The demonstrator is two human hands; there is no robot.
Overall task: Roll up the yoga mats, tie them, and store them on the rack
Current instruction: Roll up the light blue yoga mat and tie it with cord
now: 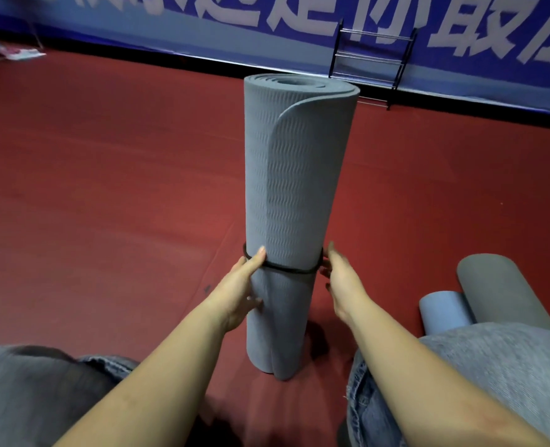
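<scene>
A rolled grey-blue yoga mat [294, 188] stands upright on the red floor between my knees. A thin black band [286, 269] circles its lower part. My left hand [239, 293] presses against the mat's left side with its fingers on the band. My right hand [339, 279] is at the mat's right side, fingers pinching the band there. The black metal rack [372, 64] stands against the far blue wall, behind the mat and to the right; its shelves hold nothing.
Two more rolled mats lie on the floor at the right: a dark grey one [499, 288] and a light blue one [443, 312]. My knees in jeans fill the bottom corners. A blue banner [170, 24] runs along the far wall.
</scene>
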